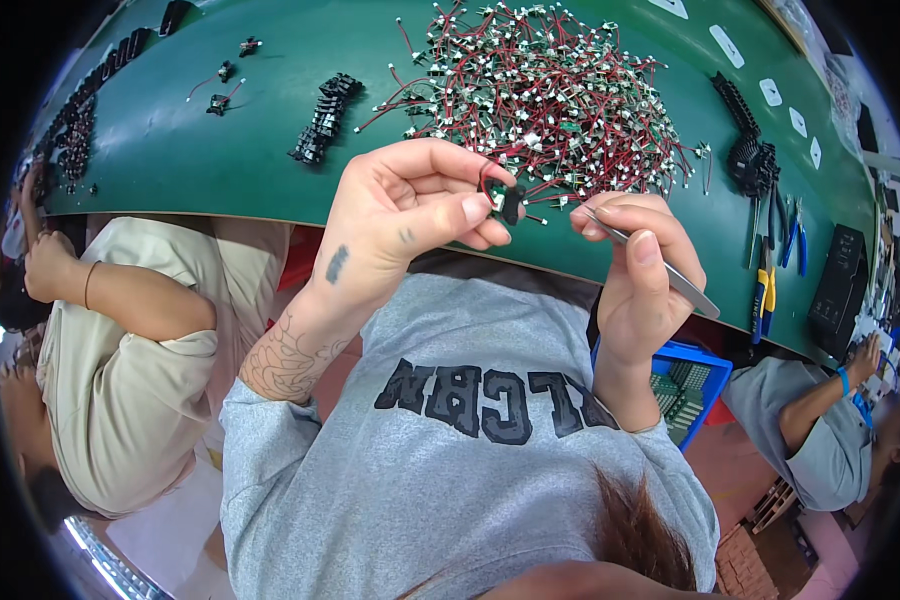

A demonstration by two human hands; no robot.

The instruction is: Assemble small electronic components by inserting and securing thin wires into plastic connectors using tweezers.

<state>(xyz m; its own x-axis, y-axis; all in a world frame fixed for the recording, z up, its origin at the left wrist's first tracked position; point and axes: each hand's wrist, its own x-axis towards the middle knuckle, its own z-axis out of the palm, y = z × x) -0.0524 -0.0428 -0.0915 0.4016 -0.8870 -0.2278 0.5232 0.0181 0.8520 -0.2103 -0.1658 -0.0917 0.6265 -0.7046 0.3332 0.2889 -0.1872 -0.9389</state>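
Observation:
In front of my chest my left hand [395,215] is closed, thumb and fingers pinching a small black plastic part [512,205] with a red wire looping over it and a pale connector beside it. My right hand [650,270] grips metal tweezers [692,292], whose tips point left toward the black part with a gap between them. Just beyond both hands a big heap of small white connectors with red wires [560,100] covers part of the green table [270,185].
A stack of black parts [327,118] lies left of the heap; more black parts [745,150] lie right. Near the right edge are yellow-blue pliers [763,300], blue-handled pliers [796,240] and a black box [838,290]. A blue bin [712,395] holds green boards. People sit on both sides.

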